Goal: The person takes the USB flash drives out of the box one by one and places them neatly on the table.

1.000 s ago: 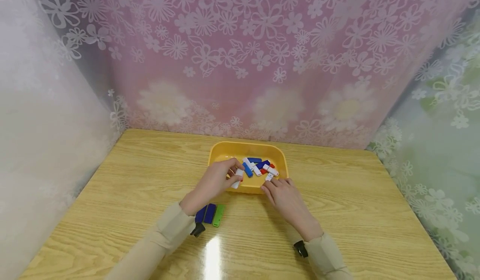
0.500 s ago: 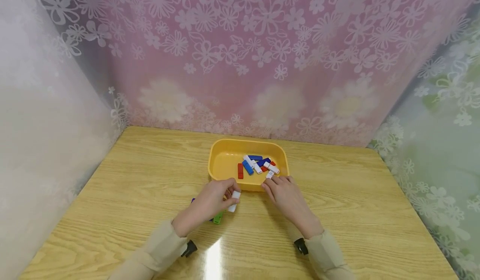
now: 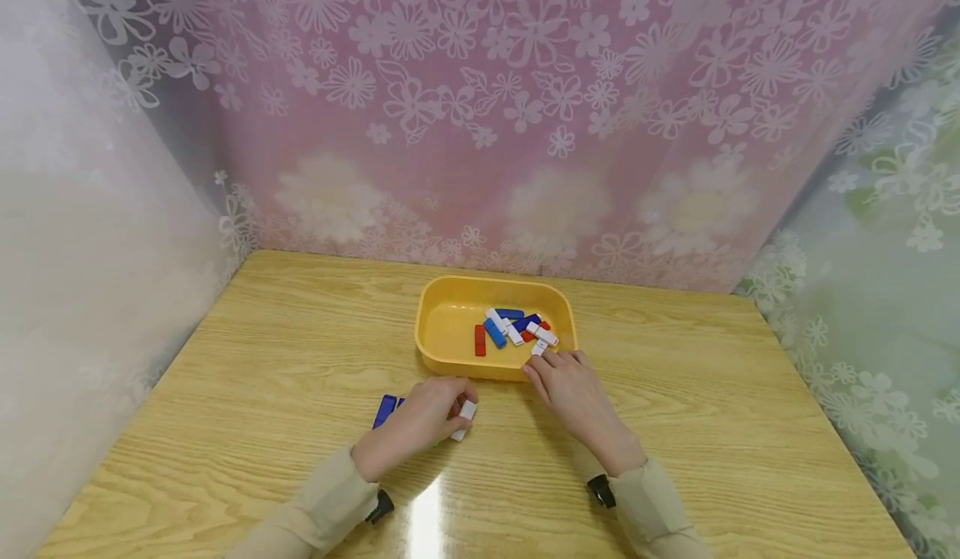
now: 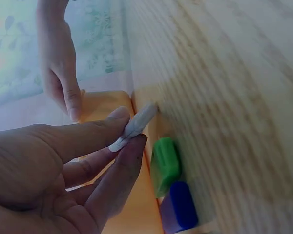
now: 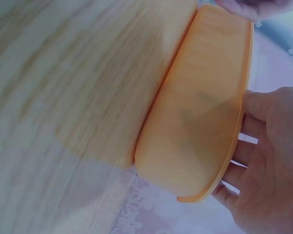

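Observation:
My left hand pinches a white oblong plastic stick, rounded at the edges, between thumb and fingers, close over the table in front of a yellow plastic tub. In the left wrist view, a green stick and a dark blue one lie just past the fingertips. The head view has that hand covering most of this row, with a dark blue stick showing beyond it. My right hand grips the tub's near right rim, its fingers over the edge and its thumb at the outside.
Inside the tub are several more sticks: a red stick apart from the others, and a loose heap with a light blue stick and a white stick. A pink floral curtain hangs behind the wooden table.
My left hand has carried the white stick out of the tub, toward me and down to the table beside the row. The red stick in the tub has come into view. The right hand stays put.

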### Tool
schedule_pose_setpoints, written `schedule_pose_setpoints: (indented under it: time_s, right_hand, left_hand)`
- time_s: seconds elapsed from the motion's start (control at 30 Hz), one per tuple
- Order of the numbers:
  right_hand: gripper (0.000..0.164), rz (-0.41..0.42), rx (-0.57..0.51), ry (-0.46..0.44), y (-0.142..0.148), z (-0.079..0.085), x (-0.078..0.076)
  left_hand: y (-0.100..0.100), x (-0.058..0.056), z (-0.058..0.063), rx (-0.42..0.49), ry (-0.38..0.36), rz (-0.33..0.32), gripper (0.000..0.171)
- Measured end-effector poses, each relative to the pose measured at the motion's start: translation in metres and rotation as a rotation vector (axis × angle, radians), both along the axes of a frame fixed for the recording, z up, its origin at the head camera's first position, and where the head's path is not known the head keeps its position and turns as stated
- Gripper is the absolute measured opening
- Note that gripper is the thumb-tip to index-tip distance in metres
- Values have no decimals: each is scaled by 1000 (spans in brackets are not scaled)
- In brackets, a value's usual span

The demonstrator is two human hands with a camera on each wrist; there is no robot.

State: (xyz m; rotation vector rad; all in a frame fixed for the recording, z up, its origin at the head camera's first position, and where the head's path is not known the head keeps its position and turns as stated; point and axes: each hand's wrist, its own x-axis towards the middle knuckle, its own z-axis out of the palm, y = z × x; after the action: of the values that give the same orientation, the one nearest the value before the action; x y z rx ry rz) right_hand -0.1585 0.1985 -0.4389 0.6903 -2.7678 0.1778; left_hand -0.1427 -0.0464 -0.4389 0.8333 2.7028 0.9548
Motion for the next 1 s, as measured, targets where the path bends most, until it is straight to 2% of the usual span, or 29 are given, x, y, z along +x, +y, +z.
schedule_pose_setpoints:
  time_s: [0.17, 0.33, 0.43, 0.53, 0.77, 0.87, 1.0]
  right_hand:
    - [17, 6, -3, 4, 0, -1, 0]
    - [17, 3, -3, -11, 0, 0, 0]
    - [17, -2, -2, -21, 0, 1, 1]
    - [18, -7, -8, -27, -1, 1, 1]
    - [17, -1, -17, -7, 0, 0, 1]
    - [17, 11, -15, 16, 0, -1, 1]
    - [16, 19, -16, 28, 1, -2, 1]
  left_hand:
    - [-1, 0, -2, -37, 47, 12, 19]
    - [-2, 0, -2, -131, 176, -1, 22]
    - [-4, 0, -2, -151, 216, -29, 26]
    - [-6, 0, -2, -156, 211, -45, 30]
    - [-10, 2, -1, -152, 183, -18, 31]
    - [-11, 3, 1, -138, 196, -1, 26]
    - [-11, 0, 4, -89, 248, 53, 14]
